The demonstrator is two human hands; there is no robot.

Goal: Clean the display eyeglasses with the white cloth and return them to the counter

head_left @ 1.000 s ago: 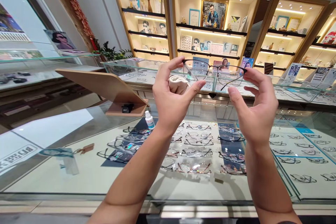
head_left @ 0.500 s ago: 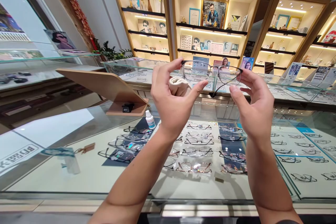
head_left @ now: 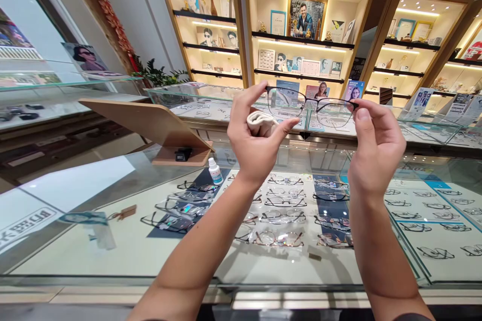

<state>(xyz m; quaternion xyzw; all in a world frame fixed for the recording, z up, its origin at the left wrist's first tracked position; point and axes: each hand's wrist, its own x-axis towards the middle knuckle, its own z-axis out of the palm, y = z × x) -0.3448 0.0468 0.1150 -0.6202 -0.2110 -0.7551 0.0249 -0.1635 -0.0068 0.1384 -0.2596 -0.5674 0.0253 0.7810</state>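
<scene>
A pair of thin dark-framed eyeglasses (head_left: 312, 101) is raised above the glass counter, between my two hands. My left hand (head_left: 254, 135) grips the frame's left end and also has a rolled cream cloth (head_left: 261, 122) tucked in its palm. At the right end of the frame, my right hand (head_left: 376, 148) pinches the corner between thumb and fingers. Both lenses face the shelves behind and look transparent.
Below lies a glass display counter (head_left: 263, 273) with rows of eyeglasses inside. On it stand a small white bottle (head_left: 216, 171) and, further left, a tilted wooden board (head_left: 150, 123). Lit shelves (head_left: 301, 42) line the back wall.
Both hands and the eyeglasses have shifted right. My right thumb has come up against the frame's right corner, and the dark temple tip seen beneath the lenses no longer shows there.
</scene>
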